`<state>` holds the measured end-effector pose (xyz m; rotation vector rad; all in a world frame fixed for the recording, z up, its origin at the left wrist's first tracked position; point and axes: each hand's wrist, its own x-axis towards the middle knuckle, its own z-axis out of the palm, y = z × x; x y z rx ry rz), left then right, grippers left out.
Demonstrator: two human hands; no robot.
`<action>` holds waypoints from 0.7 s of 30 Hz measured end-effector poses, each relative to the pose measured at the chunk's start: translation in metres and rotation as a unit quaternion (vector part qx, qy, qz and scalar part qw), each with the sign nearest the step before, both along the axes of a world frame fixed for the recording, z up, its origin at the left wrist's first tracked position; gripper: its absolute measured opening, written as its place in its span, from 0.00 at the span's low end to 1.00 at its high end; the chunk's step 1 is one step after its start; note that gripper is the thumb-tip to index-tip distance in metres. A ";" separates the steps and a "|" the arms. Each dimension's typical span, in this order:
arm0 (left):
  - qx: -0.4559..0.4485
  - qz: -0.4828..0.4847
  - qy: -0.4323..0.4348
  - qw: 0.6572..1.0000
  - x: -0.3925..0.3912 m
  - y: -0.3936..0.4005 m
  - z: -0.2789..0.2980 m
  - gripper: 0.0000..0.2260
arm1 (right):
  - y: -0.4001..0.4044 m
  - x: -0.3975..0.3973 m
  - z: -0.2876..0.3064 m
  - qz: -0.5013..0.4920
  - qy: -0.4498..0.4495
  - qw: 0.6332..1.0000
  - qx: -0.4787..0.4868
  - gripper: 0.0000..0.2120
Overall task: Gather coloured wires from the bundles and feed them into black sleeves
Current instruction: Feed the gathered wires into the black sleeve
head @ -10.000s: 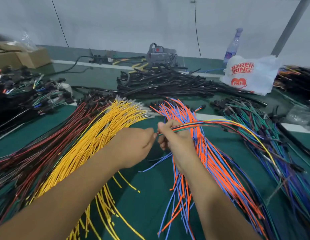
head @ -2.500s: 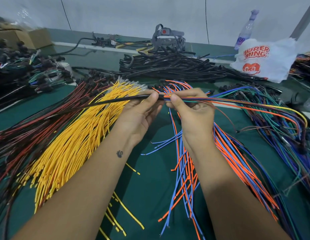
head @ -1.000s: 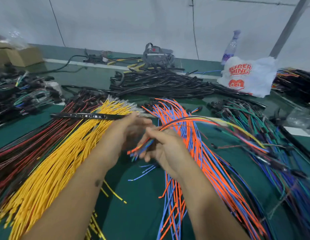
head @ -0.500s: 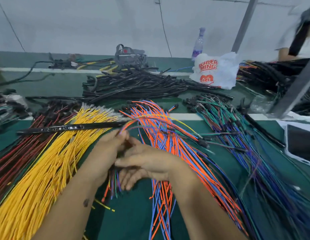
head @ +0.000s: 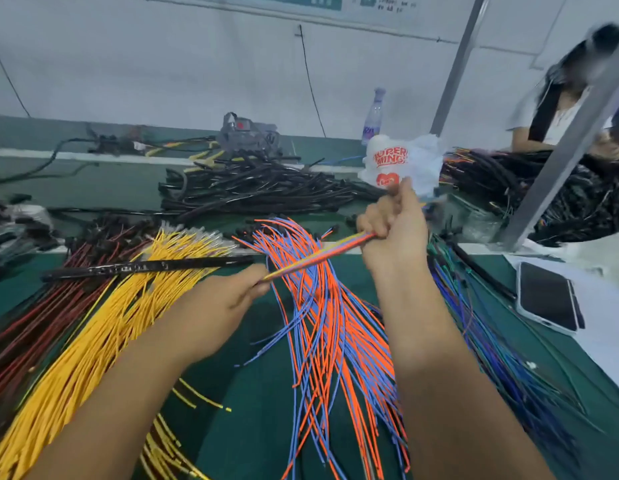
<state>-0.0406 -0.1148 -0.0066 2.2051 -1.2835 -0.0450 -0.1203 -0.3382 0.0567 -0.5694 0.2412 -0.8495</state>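
A thin bunch of mixed coloured wires (head: 318,256) stretches taut between my two hands. My left hand (head: 228,299) pinches its lower end. My right hand (head: 394,233) grips it higher up in a fist, raised above the table. A black sleeve (head: 145,266) lies across the yellow wire bundle (head: 104,334), left of my left hand and apart from it. The orange and blue wire bundle (head: 335,334) lies fanned between my forearms. Red and black wires (head: 41,313) lie at the far left. A green and blue bundle (head: 491,348) lies at the right.
A heap of black sleeves (head: 259,185) lies at the back centre, a white printed bag (head: 401,164) and a bottle (head: 374,116) behind it. A phone (head: 547,296) lies on white paper at the right. A slanted metal post (head: 571,147) and another person (head: 564,109) are at the far right.
My right hand has slid up and to the right along the wire bunch, pulling it straight and taut from my left hand. The camera has turned to the right.
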 end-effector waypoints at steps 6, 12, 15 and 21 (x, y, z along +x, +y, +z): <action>0.183 0.005 -0.087 0.979 -0.010 0.018 -0.007 0.19 | -0.004 0.006 -0.019 -0.044 0.231 0.951 -0.201 0.22; 0.040 0.085 -0.074 0.993 -0.009 -0.007 -0.011 0.10 | -0.028 -0.014 0.005 -0.026 -0.154 0.988 -0.007 0.15; -0.054 0.107 -0.020 0.993 -0.011 -0.028 -0.014 0.08 | -0.004 -0.006 -0.023 0.036 -0.157 0.987 0.008 0.14; 0.024 0.074 -0.103 0.992 -0.003 -0.037 -0.023 0.12 | 0.064 0.026 -0.088 0.074 0.270 0.915 -0.290 0.18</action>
